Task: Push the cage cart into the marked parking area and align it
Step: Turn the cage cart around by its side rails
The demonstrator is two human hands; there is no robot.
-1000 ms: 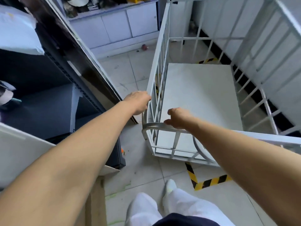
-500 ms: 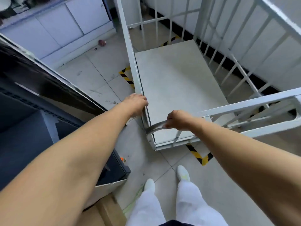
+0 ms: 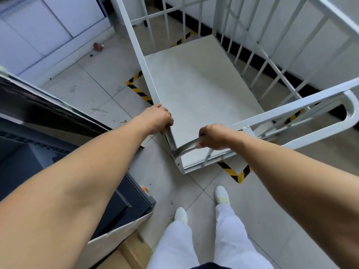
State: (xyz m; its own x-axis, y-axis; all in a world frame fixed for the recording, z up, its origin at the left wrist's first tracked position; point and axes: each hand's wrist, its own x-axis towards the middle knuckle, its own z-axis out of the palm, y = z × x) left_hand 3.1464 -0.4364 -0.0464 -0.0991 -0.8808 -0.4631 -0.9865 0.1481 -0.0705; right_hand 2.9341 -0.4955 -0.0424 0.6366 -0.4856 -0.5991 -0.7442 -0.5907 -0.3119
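The white cage cart (image 3: 196, 90) stands in front of me with barred sides and a flat grey deck. My left hand (image 3: 158, 119) grips the top rail at the cart's near left corner. My right hand (image 3: 210, 135) is closed around the curved metal handle bar (image 3: 186, 147) at the near end. Yellow-and-black corner tape marks the parking area on the tiled floor: one piece (image 3: 138, 89) left of the cart, one (image 3: 236, 171) under the near end, one (image 3: 182, 38) at the far end. The cart sits roughly between these marks, next to the right wall.
A dark cabinet or machine (image 3: 64, 152) stands close on my left, with a cardboard edge (image 3: 124, 251) below it. White cupboards (image 3: 48, 30) line the far left. A small reddish object (image 3: 98, 46) lies on the floor. The wall with a black skirting (image 3: 291, 78) runs along the right. My feet stand behind the cart.
The cart has rolled forward and swung in the view, exposing more corner tape on its left. Both hands have kept their grips on rail and handle.
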